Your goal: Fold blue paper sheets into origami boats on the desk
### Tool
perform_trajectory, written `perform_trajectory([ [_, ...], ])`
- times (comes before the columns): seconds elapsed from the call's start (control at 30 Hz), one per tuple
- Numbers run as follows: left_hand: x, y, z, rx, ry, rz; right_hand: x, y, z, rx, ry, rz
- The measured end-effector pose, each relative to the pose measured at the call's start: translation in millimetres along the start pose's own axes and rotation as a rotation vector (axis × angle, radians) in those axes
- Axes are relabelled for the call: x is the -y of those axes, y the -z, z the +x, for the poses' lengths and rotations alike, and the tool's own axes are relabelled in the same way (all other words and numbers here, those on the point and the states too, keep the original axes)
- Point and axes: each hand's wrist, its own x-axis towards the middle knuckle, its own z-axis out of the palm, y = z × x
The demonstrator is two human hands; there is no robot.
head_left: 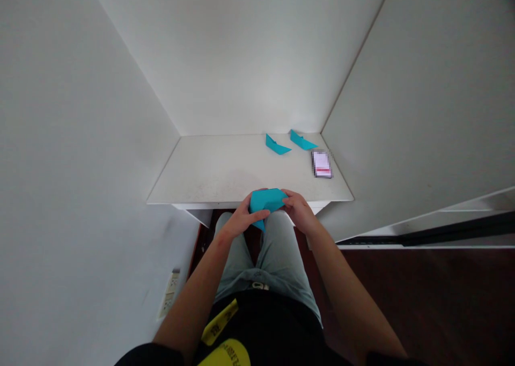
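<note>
A partly folded sheet of turquoise paper [266,200] is held between my two hands, just over the table's front edge and above my lap. My left hand [244,216] grips its left side, the thumb lying across the near face. At the right corner, the fingers of my right hand [296,207] pinch the paper. One pointed flap hangs down below my left thumb. Fingers behind the sheet are partly hidden. Farther back on the table lie two folded turquoise paper boats, one left [277,145] and one right [302,141].
The narrow white table [209,167] stands between a left wall, a back wall and a right panel. A phone [322,164] with a blurred lit screen lies at its right end. A wall socket [169,293] sits low on the left.
</note>
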Motion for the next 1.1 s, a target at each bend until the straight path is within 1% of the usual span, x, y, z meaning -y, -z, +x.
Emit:
perform_trajectory([
  [0.1, -0.5, 8.5, -1.4, -0.061, 0.013, 0.052, -3.4, -8.2, 8.0, -0.100, 0.013, 0.035],
  [0.17, 0.7, 12.9, -2.4, -0.092, 0.057, 0.000, -6.7, -16.0, 14.2, -0.149, 0.014, 0.055],
  [0.23, 1.9, 15.7, -3.9, -0.146, 0.086, -0.080, -9.4, -25.4, 18.7, -0.169, 0.007, 0.073],
  [0.33, 1.8, 18.9, -7.2, -0.261, 0.090, -0.193, -13.2, -40.7, 19.8, -0.115, -0.002, 0.078],
  [0.47, 1.5, 26.2, -11.8, -0.381, 0.077, -0.293, -25.8, -58.9, 16.3, 0.025, -0.009, -0.050],
  [0.5, 2.0, 29.0, -12.8, -0.402, 0.076, -0.299, -30.7, -62.1, 16.2, 0.041, -0.021, -0.082],
  [0.57, 3.5, 35.8, -14.5, -0.419, 0.086, -0.322, -40.6, -66.1, 17.6, 0.031, -0.039, -0.126],
  [0.63, 4.7, 43.8, -16.9, -0.365, 0.097, -0.388, -48.3, -66.5, 20.2, 0.006, -0.044, -0.149],
  [0.73, 5.0, 55.9, -22.0, -0.224, 0.090, -0.495, -52.1, -61.5, 22.8, -0.006, -0.046, -0.152],
  [0.83, 2.6, 61.9, -26.9, -0.129, 0.088, -0.497, -50.0, -53.8, 22.0, -0.027, -0.044, -0.164],
  [0.9, -0.5, 59.7, -28.6, -0.078, 0.105, -0.487, -49.2, -49.3, 20.2, -0.048, -0.044, -0.175],
  [0.97, -4.1, 53.4, -29.0, -0.039, 0.117, -0.498, -50.3, -45.9, 18.0, -0.065, -0.049, -0.175],
  [1.1, -9.8, 37.7, -28.6, -0.008, 0.119, -0.504, -54.5, -41.3, 13.6, -0.106, -0.056, -0.141],
])
